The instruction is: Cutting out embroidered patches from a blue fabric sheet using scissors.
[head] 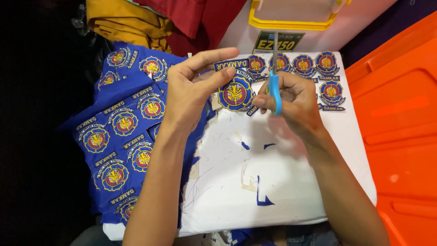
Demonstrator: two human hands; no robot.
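My left hand point(193, 89) pinches the edge of a round blue embroidered patch point(235, 93) with a yellow and red centre, its fingers half spread above it. My right hand point(293, 107) is closed on blue-handled scissors point(275, 82), blades pointing away from me, just right of that patch. Both hands hover over a white board point(273, 182). A blue cloth sheet point(120, 132) covered with several uncut patches hangs off the board's left side under my left forearm.
Several cut-out patches point(314, 68) lie in a row at the board's far edge. Blue scraps and threads point(261, 196) litter the board. An orange plastic lid point(400, 127) lies at right, a white box with yellow handle point(291, 20) behind, red and mustard cloth point(150, 18) at back left.
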